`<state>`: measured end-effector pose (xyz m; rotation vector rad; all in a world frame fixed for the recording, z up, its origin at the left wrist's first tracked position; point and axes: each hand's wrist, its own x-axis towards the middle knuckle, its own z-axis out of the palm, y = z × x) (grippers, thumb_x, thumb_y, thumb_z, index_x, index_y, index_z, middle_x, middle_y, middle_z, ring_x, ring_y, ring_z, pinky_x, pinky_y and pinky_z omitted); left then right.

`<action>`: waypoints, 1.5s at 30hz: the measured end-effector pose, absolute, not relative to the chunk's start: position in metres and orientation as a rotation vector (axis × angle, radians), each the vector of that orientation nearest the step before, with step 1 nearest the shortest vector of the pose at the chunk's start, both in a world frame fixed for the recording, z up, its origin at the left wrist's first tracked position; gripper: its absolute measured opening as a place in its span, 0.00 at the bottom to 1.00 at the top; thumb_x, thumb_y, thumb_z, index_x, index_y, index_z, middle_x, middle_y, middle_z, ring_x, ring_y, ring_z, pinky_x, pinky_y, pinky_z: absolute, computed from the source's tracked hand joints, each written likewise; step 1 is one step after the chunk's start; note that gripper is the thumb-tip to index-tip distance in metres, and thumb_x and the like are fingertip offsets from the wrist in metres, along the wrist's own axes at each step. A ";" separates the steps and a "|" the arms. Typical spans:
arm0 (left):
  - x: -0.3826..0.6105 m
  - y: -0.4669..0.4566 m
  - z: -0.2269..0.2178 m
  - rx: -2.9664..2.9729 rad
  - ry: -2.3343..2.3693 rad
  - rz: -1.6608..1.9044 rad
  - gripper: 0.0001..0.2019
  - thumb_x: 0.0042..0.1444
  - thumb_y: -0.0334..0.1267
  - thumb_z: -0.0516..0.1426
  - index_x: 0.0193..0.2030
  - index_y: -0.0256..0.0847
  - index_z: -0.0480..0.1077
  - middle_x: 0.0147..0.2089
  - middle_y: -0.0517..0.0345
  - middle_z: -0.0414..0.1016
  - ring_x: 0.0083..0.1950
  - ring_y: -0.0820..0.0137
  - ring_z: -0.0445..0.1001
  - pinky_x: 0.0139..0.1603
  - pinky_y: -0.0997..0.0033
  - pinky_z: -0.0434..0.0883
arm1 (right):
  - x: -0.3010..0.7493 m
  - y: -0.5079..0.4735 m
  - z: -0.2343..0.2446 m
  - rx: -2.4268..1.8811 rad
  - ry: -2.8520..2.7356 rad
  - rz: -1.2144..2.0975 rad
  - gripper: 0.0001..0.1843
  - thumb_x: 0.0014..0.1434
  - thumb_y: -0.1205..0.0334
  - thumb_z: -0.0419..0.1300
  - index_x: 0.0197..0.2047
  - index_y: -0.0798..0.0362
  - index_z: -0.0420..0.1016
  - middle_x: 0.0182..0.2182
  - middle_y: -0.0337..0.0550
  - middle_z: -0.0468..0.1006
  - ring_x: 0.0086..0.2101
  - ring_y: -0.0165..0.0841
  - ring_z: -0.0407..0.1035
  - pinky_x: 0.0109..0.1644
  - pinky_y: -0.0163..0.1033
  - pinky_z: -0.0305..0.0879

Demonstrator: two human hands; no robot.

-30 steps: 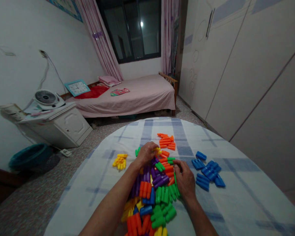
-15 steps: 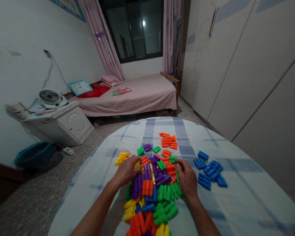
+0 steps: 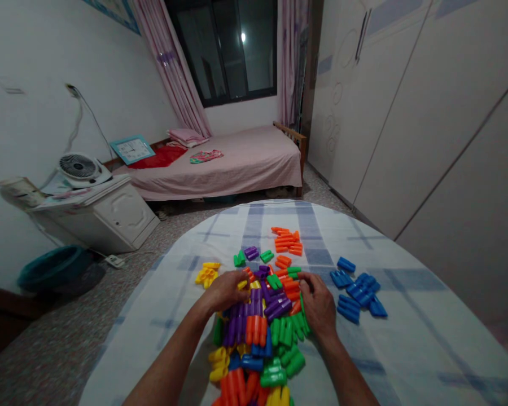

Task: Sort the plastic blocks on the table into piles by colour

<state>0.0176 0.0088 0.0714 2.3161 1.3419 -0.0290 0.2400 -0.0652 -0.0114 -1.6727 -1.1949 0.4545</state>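
Note:
A mixed pile of coloured plastic blocks (image 3: 260, 332) lies on the checked tablecloth (image 3: 406, 338) in front of me. My left hand (image 3: 226, 288) rests at the pile's left edge, fingers curled around a yellow block (image 3: 242, 285). On the pile's right edge, my right hand (image 3: 319, 301) lies palm down with its fingertips pinched on an orange block (image 3: 296, 277). Sorted groups lie apart: yellow blocks (image 3: 207, 274) to the left, orange blocks (image 3: 287, 242) at the far side, blue blocks (image 3: 358, 290) to the right.
Beyond the round table stand a pink bed (image 3: 232, 160), a white cabinet (image 3: 97, 211) bearing a small fan (image 3: 78, 168), and a teal basin (image 3: 51, 269) on the floor. White wardrobe doors (image 3: 406, 124) run along the right wall.
My left hand has pulled back from the far middle of the pile to its left edge, uncovering purple and green blocks there. The right hand has barely moved.

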 end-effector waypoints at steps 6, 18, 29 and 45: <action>0.018 0.005 0.075 2.316 1.473 -0.156 0.11 0.44 0.43 0.59 0.36 0.44 0.69 0.38 0.59 0.74 0.40 0.65 0.71 0.35 0.73 0.60 | 0.240 -0.065 -0.012 -1.691 -1.185 0.457 0.15 0.58 0.58 0.47 0.41 0.51 0.72 0.41 0.44 0.75 0.41 0.36 0.68 0.45 0.40 0.61; 0.016 0.005 0.056 2.078 1.384 0.312 0.09 0.46 0.41 0.57 0.32 0.39 0.66 0.32 0.61 0.70 0.35 0.69 0.69 0.35 0.73 0.64 | 0.240 -0.066 -0.010 -1.662 -1.202 0.457 0.16 0.59 0.58 0.46 0.41 0.52 0.72 0.41 0.45 0.75 0.41 0.36 0.68 0.47 0.41 0.61; -0.036 0.009 0.069 1.536 1.577 1.179 0.22 0.46 0.52 0.58 0.42 0.36 0.69 0.37 0.56 0.72 0.36 0.68 0.71 0.37 0.71 0.69 | 0.240 -0.066 -0.010 -1.699 -1.206 0.453 0.16 0.58 0.57 0.46 0.41 0.51 0.72 0.41 0.43 0.75 0.41 0.36 0.68 0.46 0.40 0.61; -0.052 0.015 0.010 2.394 2.050 0.771 0.26 0.51 0.53 0.56 0.56 0.45 0.66 0.63 0.47 0.60 0.63 0.53 0.58 0.62 0.49 0.57 | 0.241 -0.065 -0.013 -1.679 -1.205 0.454 0.16 0.58 0.57 0.47 0.41 0.51 0.73 0.40 0.44 0.76 0.41 0.36 0.69 0.45 0.40 0.63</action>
